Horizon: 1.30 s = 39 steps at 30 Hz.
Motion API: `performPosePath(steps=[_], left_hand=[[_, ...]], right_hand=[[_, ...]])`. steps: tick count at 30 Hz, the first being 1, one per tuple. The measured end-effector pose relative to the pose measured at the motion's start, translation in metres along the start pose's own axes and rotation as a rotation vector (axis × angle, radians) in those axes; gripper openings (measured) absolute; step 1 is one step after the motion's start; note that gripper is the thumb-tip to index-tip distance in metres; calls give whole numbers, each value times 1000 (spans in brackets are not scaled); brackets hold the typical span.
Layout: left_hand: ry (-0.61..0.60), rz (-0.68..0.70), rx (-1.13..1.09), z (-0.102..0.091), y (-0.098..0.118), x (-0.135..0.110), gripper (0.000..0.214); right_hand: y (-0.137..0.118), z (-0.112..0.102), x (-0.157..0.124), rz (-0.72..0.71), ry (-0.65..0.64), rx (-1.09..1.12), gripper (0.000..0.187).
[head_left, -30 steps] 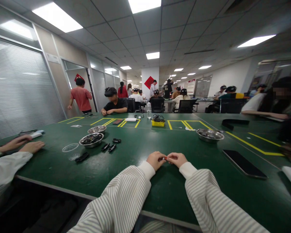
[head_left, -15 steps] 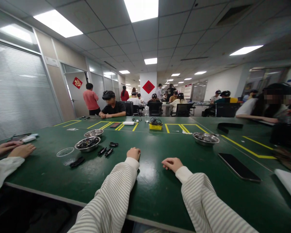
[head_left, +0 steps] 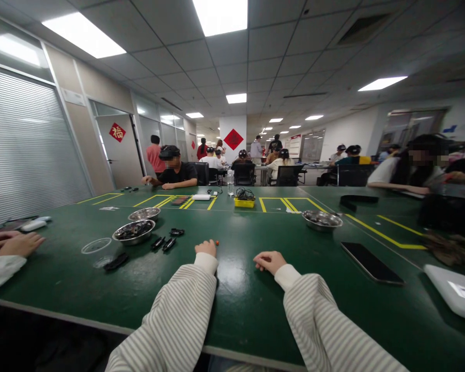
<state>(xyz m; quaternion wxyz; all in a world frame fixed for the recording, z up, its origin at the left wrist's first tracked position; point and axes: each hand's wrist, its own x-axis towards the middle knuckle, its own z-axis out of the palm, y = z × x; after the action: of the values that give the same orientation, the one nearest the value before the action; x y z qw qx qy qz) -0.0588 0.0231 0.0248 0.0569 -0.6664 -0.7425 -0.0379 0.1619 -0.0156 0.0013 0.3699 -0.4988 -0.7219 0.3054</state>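
My left hand [head_left: 206, 248] rests on the green table [head_left: 240, 310] with its fingers curled. A tiny orange thing [head_left: 217, 243] shows at the right side of those fingers; its kind is too small to make out. To the right, my right hand [head_left: 270, 262] is closed loosely near the tabletop, fingers pressed together, and what may be inside them is hidden. Nearest on the left lie several small black parts [head_left: 169, 244], beside a steel bowl [head_left: 134, 238] filled with dark pieces.
Behind that bowl stands a second steel bowl [head_left: 144, 214]. A clear plastic cup [head_left: 96, 247] and a black part [head_left: 116, 262] lie left. On the right are another bowl [head_left: 321, 221], a phone [head_left: 372, 262] and a white device [head_left: 455, 292]. A co-worker's hand [head_left: 21, 244] rests far left.
The view has shifted slightly, moving the scene left. The tiny orange thing now shows beside my left fingers. Across the table, a seated person has raised one hand.
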Motion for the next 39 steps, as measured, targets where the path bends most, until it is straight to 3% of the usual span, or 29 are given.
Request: performPosePath(steps=[4,9,16,20,24,27,30,33,36,39], left_hand=[[51,-16,34,1,0,-6,29],[205,388,-17,17,11,-2,56],[138,491,-126,27,24,-2,52],[159,712,-255,21,31,-17,49],[84,983,-439,15,45,-44,57],[26,1047,-569,12,51,-59,65],[13,1023,-631,8,53,-62,67],[89,930,-567,3,49,-56,61],[205,596,-340,-3,38,-43,51],[173,136,-93,-4,19,-25,37]], right_hand=[[-2,0,-1,-4,3,7,28],[-4,0,-2,1,-3,6,27],[-3,0,-2,3,1,-15,27],[-1,0,-1,-8,-6,-25,28],[3,-1,1,-29,42,-59,27],[5,-3,1,-37,99,-168,25],[6,-3,1,-51,104,-297,25],[6,-1,0,-67,54,-387,23],[5,-1,0,-76,36,-451,17],[5,-1,0,-84,28,-460,19]])
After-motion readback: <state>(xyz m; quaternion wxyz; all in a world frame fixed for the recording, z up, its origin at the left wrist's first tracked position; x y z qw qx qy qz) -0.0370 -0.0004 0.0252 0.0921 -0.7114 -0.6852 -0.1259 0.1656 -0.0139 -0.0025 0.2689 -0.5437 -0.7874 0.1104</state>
